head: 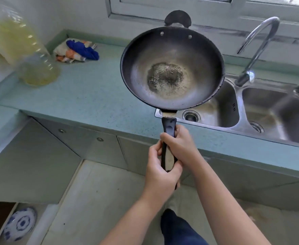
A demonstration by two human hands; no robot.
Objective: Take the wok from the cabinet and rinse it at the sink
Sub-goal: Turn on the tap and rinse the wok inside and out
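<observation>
Wok (171, 68), dark, gritty residue at centre, gripped by both hands.

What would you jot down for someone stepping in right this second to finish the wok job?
Hands: left hand grips the handle at its end, right hand grips it just above.
The wok is held in the air over the countertop edge and the left basin of the sink, with speckled residue in its bottom.
Done: wok is out of the cabinet.
Left: bring it under the faucet, where no water shows, and rinse.
</observation>
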